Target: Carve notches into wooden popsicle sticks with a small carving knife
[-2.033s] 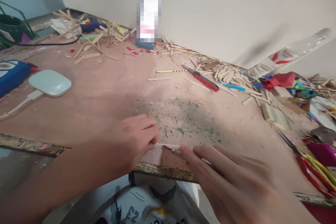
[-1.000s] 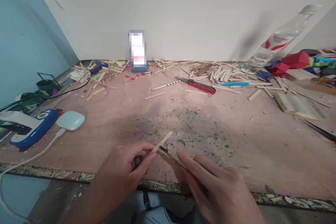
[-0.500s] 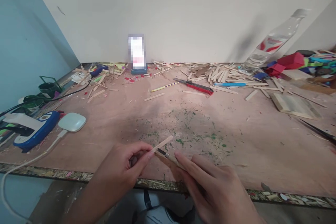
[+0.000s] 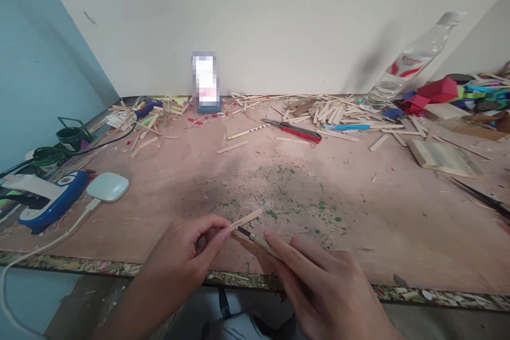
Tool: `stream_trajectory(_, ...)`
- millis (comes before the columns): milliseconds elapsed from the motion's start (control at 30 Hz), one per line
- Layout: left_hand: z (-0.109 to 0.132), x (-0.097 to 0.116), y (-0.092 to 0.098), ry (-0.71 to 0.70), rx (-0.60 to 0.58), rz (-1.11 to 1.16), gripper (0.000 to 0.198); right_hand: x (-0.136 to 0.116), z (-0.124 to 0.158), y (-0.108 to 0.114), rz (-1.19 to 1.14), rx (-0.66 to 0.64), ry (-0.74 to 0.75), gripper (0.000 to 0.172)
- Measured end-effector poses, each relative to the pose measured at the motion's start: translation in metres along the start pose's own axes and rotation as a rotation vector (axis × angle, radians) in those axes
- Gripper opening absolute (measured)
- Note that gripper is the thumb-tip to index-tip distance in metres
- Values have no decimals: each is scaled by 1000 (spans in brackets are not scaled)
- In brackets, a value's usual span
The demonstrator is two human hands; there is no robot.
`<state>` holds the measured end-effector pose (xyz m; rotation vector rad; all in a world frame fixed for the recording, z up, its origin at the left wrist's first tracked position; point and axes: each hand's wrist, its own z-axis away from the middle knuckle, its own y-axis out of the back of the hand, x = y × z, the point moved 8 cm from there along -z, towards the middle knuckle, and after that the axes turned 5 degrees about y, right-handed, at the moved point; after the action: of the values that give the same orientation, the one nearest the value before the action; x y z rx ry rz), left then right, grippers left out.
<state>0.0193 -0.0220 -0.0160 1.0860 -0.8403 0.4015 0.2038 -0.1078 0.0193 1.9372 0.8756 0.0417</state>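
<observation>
Between thumb and forefinger, my left hand (image 4: 195, 252) pinches a thin wooden craft stick (image 4: 250, 218), which points up to the right. My right hand (image 4: 319, 276) is closed around a carving knife (image 4: 261, 241) with a pale wooden handle and a short dark blade. The blade's tip lies close beside the stick, near my left fingertips; whether it touches cannot be made out. Both hands are above the front edge of the wooden table (image 4: 167, 180). Green shavings (image 4: 279, 204) are scattered just beyond the stick.
A red-and-black utility knife (image 4: 297, 130), a striped pencil (image 4: 247, 131) and a blue pen (image 4: 346, 127) lie ahead, before a heap of craft sticks (image 4: 329, 111). A lit phone (image 4: 206, 79) leans against the wall. A bottle (image 4: 414, 64) stands right; a power strip (image 4: 51, 202) lies left.
The craft stick has tilted slightly flatter. Both hands keep their grips and almost the same places. The whole view has shifted a little.
</observation>
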Motion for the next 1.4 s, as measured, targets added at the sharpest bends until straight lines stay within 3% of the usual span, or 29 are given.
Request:
stream_trajectory(667, -1, 7, 1, -54, 25, -69, 37, -1, -1, 0, 40, 3, 3, 32)
stream_trajectory(800, -1, 11, 2, -110, 37, -93, 34, 0, 0, -2, 37, -12, -5, 33)
stream_trajectory(1000, 6, 24, 1, -340, 181, -275, 32, -1, -2, -3, 63, -41, 0, 31)
stream_trajectory(1400, 8, 28, 1, -378, 237, -344, 31, 1, -5, 0, 58, -54, -26, 37)
